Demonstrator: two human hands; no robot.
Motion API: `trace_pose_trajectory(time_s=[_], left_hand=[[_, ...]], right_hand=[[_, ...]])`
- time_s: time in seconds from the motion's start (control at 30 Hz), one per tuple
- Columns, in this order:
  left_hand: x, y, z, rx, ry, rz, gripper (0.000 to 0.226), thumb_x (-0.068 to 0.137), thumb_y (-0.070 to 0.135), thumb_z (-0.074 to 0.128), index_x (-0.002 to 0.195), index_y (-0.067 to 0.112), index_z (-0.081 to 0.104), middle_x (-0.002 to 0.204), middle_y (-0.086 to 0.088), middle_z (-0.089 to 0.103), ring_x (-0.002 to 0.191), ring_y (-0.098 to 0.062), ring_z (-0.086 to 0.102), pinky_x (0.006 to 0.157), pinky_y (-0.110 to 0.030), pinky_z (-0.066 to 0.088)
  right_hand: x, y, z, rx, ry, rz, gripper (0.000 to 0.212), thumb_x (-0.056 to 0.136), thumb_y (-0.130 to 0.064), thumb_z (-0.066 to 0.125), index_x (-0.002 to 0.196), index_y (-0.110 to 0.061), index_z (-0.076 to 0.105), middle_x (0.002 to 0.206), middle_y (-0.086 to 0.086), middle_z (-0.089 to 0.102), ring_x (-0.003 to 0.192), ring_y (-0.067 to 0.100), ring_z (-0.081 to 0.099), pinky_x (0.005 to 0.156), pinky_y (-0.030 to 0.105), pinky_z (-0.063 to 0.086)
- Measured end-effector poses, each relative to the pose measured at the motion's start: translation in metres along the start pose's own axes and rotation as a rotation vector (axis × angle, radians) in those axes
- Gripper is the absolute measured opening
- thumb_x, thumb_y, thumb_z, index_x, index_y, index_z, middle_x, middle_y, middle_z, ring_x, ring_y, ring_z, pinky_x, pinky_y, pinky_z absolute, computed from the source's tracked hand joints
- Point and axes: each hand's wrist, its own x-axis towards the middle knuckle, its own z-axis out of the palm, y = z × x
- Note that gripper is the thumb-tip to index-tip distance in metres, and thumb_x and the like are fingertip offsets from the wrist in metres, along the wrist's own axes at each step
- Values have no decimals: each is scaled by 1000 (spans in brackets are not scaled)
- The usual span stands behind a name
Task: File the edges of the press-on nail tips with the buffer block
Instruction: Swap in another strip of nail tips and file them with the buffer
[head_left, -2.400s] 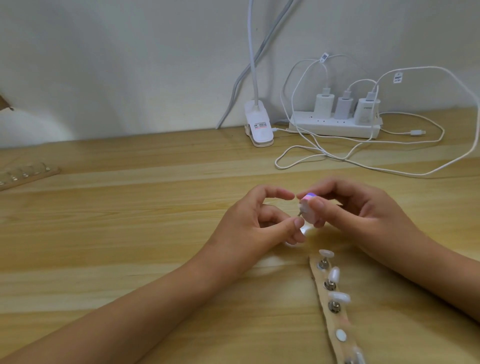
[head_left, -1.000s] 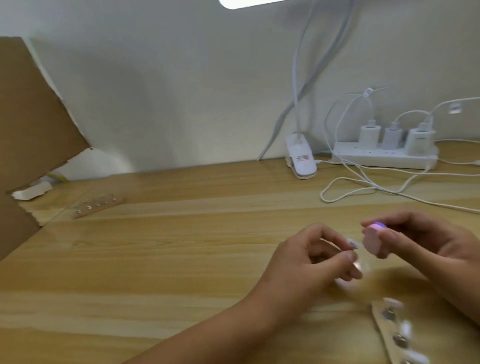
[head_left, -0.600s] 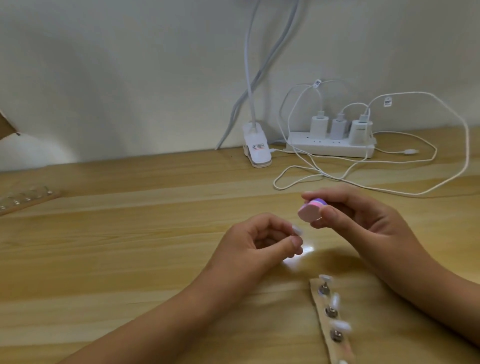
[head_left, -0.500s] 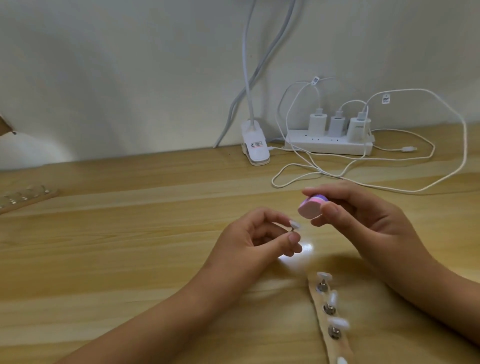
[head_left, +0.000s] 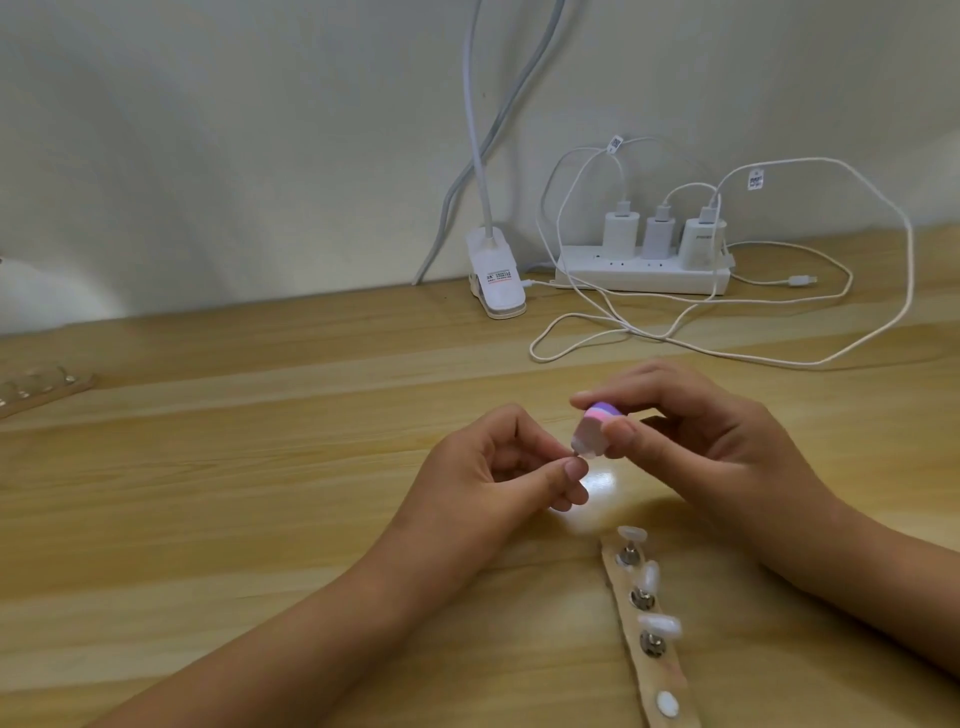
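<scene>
Far to the left of the white plastic power strip (head_left: 641, 270), at the edge of the pale wooden table (head_left: 234, 493), lies a tan strip (head_left: 78, 383) carrying clear nail tips (head_left: 36, 375). Just left of the power strip, against the wall, sits the white clip base of a lamp (head_left: 496, 280). In front of the power strip and slightly left, the left hand (head_left: 488, 483) pinches a small pale press-on nail tip (head_left: 732, 453) between thumb and forefinger, the other fingers curled under; the tip is blurred and mostly hidden. Straight in front of the power strip, the right hand (head_left: 711, 441) grips a little pink, purple and white layered buffer block (head_left: 751, 427) between thumb and fingers, its lower white part touching the tip. Nearer the viewer, a brown cardboard strip (head_left: 667, 675) holds white nail tips (head_left: 658, 625) on metal studs. Three white chargers (head_left: 660, 236) stand plugged into the power strip, their white cables (head_left: 631, 327) looping in front of it and to its right.
</scene>
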Motion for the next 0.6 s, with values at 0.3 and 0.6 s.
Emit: trace_pose_trajectory(time_s=[0.3,0.6], left_hand=[[1,-1,0,-4,4,5,13,81,22,77,77,23,65,77,-6,75,73,-15,72,68,-21,54],[1,1,1,-21,13,-9,12,84,12,73,80,15,62,73,-7,74,71,-14,71,65,-18,52]], right_hand=[[-1,3,0,52,-22,57,21,84,-32,68,100,-19,74,93,-2,69,84,11,67,72,17,52],[0,1,0,53,15,12,19,86,-25,66,102,-17,72,97,0,68,86,14,66,74,19,53]])
